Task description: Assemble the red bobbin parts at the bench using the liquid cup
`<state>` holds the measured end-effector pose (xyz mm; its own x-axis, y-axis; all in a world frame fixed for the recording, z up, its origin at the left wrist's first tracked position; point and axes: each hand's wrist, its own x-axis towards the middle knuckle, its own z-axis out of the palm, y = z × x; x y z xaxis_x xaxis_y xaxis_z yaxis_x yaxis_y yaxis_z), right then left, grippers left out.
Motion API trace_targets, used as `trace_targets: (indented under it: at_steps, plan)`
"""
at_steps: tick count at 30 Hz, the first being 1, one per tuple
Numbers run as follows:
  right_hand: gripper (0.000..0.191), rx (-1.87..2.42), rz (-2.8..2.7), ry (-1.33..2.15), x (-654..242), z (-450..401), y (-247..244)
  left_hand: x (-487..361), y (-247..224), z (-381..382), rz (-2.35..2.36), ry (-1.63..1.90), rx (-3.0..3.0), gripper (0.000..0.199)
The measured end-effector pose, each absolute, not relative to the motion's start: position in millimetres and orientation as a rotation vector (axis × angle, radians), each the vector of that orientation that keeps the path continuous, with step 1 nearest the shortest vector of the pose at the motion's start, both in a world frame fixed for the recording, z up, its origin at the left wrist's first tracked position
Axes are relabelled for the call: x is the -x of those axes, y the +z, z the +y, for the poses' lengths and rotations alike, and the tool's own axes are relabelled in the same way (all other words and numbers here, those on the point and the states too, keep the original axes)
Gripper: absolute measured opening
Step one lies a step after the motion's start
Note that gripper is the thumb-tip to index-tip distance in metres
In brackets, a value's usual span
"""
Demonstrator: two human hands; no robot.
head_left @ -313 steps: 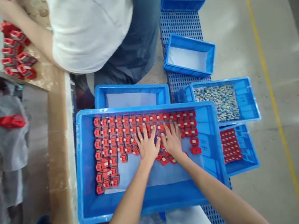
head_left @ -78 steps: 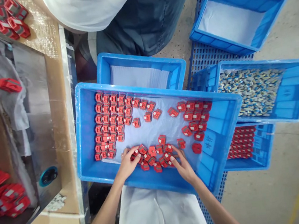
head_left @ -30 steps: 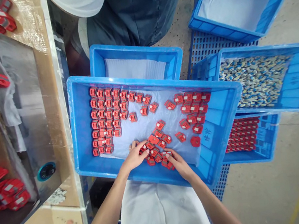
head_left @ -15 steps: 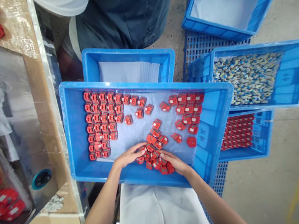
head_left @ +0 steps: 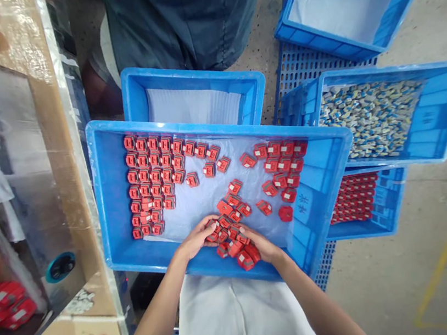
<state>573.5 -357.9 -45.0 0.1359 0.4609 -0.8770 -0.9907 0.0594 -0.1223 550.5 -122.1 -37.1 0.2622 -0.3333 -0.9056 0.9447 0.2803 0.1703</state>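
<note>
Red parts point(head_left: 233, 234) are flanked by the half-curled left hand point(head_left: 198, 237) and right hand point(head_left: 261, 243); whether any is gripped cannot be told. Another person point(head_left: 182, 23) is cut off above.

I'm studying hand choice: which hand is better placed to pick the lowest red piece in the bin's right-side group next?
Probably the right hand: it lies nearer that red piece, while the left hand is across the red pile.

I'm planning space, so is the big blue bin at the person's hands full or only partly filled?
The big blue bin is only partly filled: bare pale lining shows between groups of red parts.
</note>
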Motion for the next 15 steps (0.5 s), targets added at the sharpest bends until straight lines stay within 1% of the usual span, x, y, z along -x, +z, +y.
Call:
trace_targets:
  at_steps: [4,10,15]
  plan:
    - [0.056,0.875,0.787,1.314,-574.3,-359.3,-43.6,-546.7,-31.9,-127.4,0.895,-1.019,-0.872,0.057]
    - [0.059,0.888,0.802,1.311,-574.8,-360.9,-41.1,-540.5,-23.6,-146.9,0.860,-0.898,-1.051,0.058]
    - [0.062,0.954,0.831,1.221,-567.1,-355.9,-40.6,-536.3,-20.9,-166.8,0.823,-0.823,-1.296,0.051]
